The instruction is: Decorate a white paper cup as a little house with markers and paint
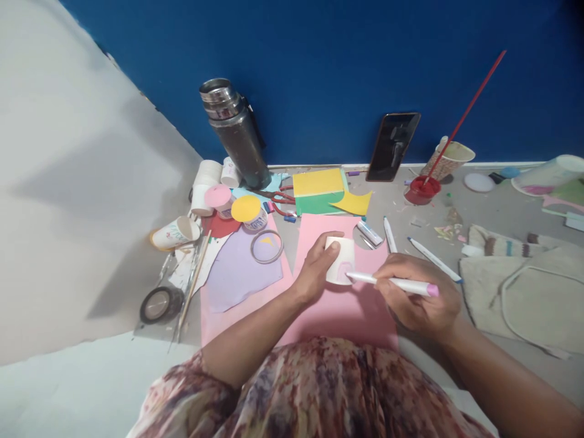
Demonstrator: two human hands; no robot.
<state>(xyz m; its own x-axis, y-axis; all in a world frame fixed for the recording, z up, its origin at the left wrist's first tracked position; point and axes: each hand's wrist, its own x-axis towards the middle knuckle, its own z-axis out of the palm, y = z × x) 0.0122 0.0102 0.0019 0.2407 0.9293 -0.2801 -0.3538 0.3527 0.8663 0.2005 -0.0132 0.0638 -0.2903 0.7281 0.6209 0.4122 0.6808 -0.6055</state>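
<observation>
My left hand (316,267) is closed around a white paper cup (335,250), thumb across its side. A faint pink-lilac outline shows low on the cup's wall. In my right hand (417,295) is a white marker pen (404,283) with a pink end, its tip at the drawn outline. Both hands are above a pink paper sheet (328,319). Just beyond the right hand lie a white marker (390,234) and a blue-tipped marker (433,258).
At the back stand a steel flask (237,134) and a phone (392,147) against the blue wall. Paper cups (205,185), a tape roll (157,304) and lilac paper (241,274) are to the left. A red pot (422,191) with a stick and a cloth bag (493,298) sit right.
</observation>
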